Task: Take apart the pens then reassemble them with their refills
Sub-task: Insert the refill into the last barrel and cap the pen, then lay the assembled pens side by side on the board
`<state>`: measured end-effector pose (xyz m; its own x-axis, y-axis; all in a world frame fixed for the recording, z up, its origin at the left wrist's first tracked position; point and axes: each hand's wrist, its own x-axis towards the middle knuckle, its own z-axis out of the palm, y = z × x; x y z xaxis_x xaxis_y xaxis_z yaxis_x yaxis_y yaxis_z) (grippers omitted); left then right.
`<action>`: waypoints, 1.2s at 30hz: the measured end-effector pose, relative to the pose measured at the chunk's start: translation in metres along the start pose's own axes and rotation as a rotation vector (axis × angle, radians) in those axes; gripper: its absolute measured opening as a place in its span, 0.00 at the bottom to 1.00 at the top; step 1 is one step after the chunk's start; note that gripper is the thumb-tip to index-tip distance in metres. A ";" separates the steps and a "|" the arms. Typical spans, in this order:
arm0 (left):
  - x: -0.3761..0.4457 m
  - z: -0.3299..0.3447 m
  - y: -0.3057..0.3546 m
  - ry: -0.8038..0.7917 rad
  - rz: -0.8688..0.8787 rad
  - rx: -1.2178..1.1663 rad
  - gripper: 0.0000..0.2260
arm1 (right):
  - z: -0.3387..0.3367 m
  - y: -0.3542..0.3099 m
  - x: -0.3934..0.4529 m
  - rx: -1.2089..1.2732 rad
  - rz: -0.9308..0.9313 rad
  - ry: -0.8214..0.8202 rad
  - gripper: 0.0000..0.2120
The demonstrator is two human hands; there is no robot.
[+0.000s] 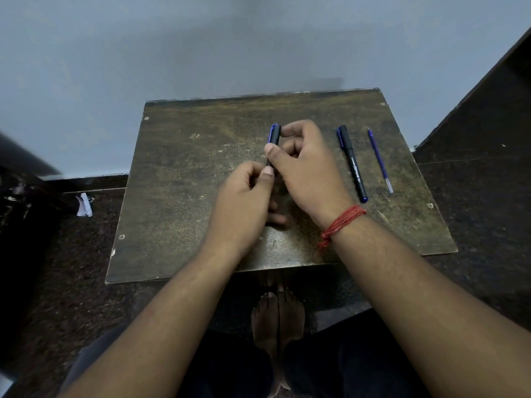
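Both hands hold one black pen with a blue clip above the middle of the small brown table. My right hand pinches its capped upper end between thumb and fingers. My left hand grips the lower part, which is hidden behind the fingers. A second black pen with a blue clip lies capped on the table to the right. Beside that one lies a loose blue refill.
The table stands against a pale wall, with dark floor around it. A crumpled bit of paper lies on the floor to the left. A dark piece of furniture rises at the right. My bare feet show under the table's near edge.
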<state>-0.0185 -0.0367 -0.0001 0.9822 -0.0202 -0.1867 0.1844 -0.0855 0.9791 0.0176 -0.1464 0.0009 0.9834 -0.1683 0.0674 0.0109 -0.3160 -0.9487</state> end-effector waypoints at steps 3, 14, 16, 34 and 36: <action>0.003 -0.005 -0.006 0.110 0.249 0.317 0.05 | 0.003 0.001 0.000 -0.001 0.009 -0.007 0.12; 0.010 -0.013 -0.014 0.235 0.422 0.549 0.04 | 0.009 0.005 -0.001 -0.054 0.001 -0.044 0.10; 0.011 -0.014 -0.014 0.247 0.444 0.583 0.04 | 0.009 0.005 -0.001 -0.075 -0.002 -0.069 0.08; 0.018 -0.022 -0.017 0.290 0.381 0.874 0.02 | -0.024 0.004 0.006 -0.450 -0.104 -0.016 0.04; 0.018 -0.022 -0.016 0.292 0.368 0.850 0.03 | -0.036 0.004 0.011 -0.557 -0.110 0.041 0.04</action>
<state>-0.0033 -0.0133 -0.0172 0.9646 0.0491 0.2593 -0.1107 -0.8166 0.5664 0.0217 -0.1837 0.0088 0.9740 -0.1387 0.1793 0.0053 -0.7767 -0.6298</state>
